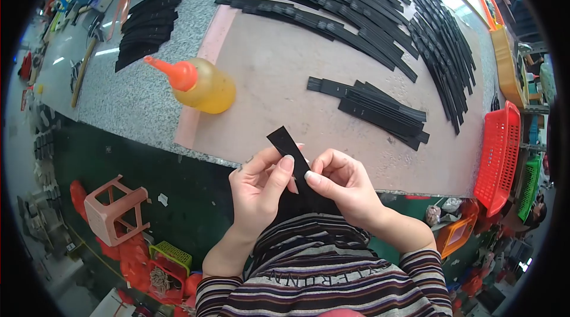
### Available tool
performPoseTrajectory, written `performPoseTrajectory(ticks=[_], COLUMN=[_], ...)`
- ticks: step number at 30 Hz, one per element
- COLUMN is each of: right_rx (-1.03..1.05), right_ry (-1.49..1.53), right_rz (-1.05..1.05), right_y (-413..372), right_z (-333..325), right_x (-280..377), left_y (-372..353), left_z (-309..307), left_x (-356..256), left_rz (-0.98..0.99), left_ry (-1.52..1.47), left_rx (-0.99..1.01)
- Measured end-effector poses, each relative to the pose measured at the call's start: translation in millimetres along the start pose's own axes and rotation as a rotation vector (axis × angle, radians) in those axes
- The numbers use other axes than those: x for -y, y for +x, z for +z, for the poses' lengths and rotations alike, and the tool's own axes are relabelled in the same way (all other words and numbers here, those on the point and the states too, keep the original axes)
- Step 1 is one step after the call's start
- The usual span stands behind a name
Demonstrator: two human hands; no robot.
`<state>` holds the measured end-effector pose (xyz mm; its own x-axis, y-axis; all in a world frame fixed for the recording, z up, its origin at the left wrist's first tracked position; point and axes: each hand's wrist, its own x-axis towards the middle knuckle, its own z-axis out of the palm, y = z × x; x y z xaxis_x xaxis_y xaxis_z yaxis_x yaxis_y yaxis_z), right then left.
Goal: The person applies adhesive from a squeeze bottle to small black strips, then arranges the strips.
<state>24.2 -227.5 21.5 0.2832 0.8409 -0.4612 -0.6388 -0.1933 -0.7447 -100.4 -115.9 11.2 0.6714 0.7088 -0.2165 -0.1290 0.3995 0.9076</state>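
A black strip [287, 140] is held at a slant between my two hands, just off the table's front edge. My left hand [261, 180] pinches it from the left side, thumb on top near its upper part. My right hand [341, 183] grips its right edge a little lower, with thumb and index finger. The strip's lower end blends into dark clothing and cannot be made out. Beyond my hands, a small stack of black strips [377, 109] lies on the pinkish table mat [267, 79].
A bottle of yellow liquid [209, 86] with an orange nozzle stands at the mat's left side. Rows of black strips [332, 5] lie at the back, more [442, 50] at the right and a pile [148, 26] at left. A red basket [497, 159] is far right.
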Motion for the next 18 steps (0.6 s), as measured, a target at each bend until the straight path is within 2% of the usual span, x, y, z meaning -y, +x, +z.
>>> performPoseTrajectory(ticks=[3,7,11,12,16,18], right_rx=[0.053,0.051,0.063,0.063,0.099,0.100], right_ry=[-0.007,-0.109,-0.062,-0.013,-0.078,-0.107], right_rz=[0.052,0.056,0.001,0.006,-0.054,-0.045], right_y=[2.7,7.4,11.4,11.6,14.4,14.6], right_z=[7.4,8.1,-0.1,-0.5,3.4,6.2], right_x=[-4.9,-5.3,-10.1,-11.4,-13.5,-13.0], left_y=[-3.6,-11.0,-16.9,-19.7,-16.4,-12.5], left_z=[-9.9,-30.8,-85.4,-109.4,-220.8,-305.9], left_x=[1.3,-9.3,-29.2,-31.6,-28.2,-2.4], left_rz=[0.019,0.121,0.199,0.208,0.259,0.292], left_ry=[-0.022,0.008,-0.007,-0.030,0.302,0.611], left_rx=[-0.021,-0.157,-0.420,-0.446,-0.937,-1.098])
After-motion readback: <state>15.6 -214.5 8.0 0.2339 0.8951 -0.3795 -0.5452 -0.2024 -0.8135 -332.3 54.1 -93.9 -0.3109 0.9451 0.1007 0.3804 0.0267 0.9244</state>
